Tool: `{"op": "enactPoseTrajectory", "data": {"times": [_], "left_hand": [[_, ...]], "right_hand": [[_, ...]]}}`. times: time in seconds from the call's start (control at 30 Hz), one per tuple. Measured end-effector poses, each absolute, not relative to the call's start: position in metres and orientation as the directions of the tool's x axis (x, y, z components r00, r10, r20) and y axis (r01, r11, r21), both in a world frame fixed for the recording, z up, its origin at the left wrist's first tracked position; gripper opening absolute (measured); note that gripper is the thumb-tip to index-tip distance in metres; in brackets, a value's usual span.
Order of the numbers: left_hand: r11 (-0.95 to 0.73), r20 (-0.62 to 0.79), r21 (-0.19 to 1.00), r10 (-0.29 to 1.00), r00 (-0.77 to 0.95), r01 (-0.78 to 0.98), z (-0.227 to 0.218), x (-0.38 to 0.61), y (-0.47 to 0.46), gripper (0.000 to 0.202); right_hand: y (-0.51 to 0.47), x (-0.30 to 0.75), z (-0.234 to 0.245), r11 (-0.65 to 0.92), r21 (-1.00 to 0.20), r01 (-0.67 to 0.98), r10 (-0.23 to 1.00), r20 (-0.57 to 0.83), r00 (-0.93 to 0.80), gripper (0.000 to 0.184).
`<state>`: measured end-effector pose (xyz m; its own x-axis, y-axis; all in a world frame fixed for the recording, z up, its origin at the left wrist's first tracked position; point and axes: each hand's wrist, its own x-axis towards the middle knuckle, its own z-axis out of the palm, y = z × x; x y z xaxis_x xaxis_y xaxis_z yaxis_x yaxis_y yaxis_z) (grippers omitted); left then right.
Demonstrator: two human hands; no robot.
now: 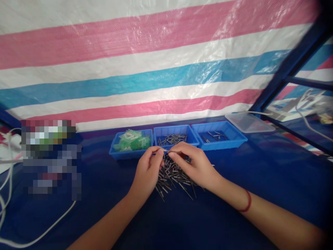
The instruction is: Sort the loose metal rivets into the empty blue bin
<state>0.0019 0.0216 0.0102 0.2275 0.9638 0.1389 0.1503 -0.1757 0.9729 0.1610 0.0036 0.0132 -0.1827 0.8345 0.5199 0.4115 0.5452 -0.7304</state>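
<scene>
My left hand (147, 169) and my right hand (198, 166) meet above a loose pile of thin metal pins (174, 175) on the blue tabletop. Both hands are closed in a pinch, thumb against forefinger, on a slim metal pin (165, 150) held crosswise between them. The fingertips cover most of it, so its exact kind cannot be made out. Beyond my hands stand three blue bins side by side. Green and clear plastic pieces (133, 140) fill the left bin (112, 152). Similar pins lie in the middle bin (194, 141) and a few in the right bin (234, 140).
A clear plastic lid (249, 123) lies right of the bins. White cables (39, 239) run along the left side, by a blurred-out area (49, 156). A striped plastic sheet (145, 80) hangs behind, with a dark blue frame post (283, 69) at right.
</scene>
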Motion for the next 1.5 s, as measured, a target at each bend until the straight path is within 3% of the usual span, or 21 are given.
{"op": "enactPoseTrajectory", "data": {"times": [0.17,0.4,0.8,0.97,1.13,1.23,1.33,1.4,1.5], "left_hand": [[-0.26,0.18,0.944,0.921,0.345,0.203,0.012,0.002,0.016,0.019],[-0.442,0.293,0.846,0.852,0.434,0.297,0.019,0.001,0.013,0.022],[-0.389,0.263,0.864,0.89,0.372,0.32,0.013,0.0,0.013,0.015],[-0.445,0.355,0.817,0.889,0.289,0.367,0.015,-0.001,0.013,0.013],[-0.498,0.373,0.737,0.864,0.339,0.456,0.023,-0.005,0.013,0.015],[-0.582,0.287,0.603,0.796,0.533,0.545,0.032,-0.012,0.015,0.019],[-0.677,0.143,0.395,0.713,0.687,0.621,0.041,-0.019,0.018,0.022],[-0.687,0.073,0.306,0.707,0.703,0.659,0.045,-0.024,0.019,0.024],[-0.668,-0.016,0.282,0.715,0.699,0.689,0.05,-0.032,0.02,0.022]], "right_hand": [[0.001,0.16,0.009,0.498,-0.832,0.244,0.861,0.509,-0.021,0.008],[-0.001,0.162,0.011,0.481,-0.867,0.132,0.874,0.485,-0.004,0.01],[0.0,0.161,0.008,0.455,-0.884,0.109,0.889,0.457,-0.003,0.003],[0.0,0.161,0.008,0.44,-0.868,0.231,0.895,0.444,-0.039,0.007],[-0.003,0.16,0.012,0.494,-0.783,0.378,0.865,0.487,-0.122,0.009],[0.0,0.166,0.016,0.505,-0.719,0.478,0.843,0.529,-0.094,0.012],[0.01,0.186,0.023,0.465,-0.617,0.635,0.801,0.599,-0.004,0.013],[0.018,0.206,0.028,0.373,-0.518,0.77,0.775,0.63,0.048,0.012],[0.029,0.237,0.03,0.16,-0.316,0.935,0.791,0.607,0.07,0.014]]}}
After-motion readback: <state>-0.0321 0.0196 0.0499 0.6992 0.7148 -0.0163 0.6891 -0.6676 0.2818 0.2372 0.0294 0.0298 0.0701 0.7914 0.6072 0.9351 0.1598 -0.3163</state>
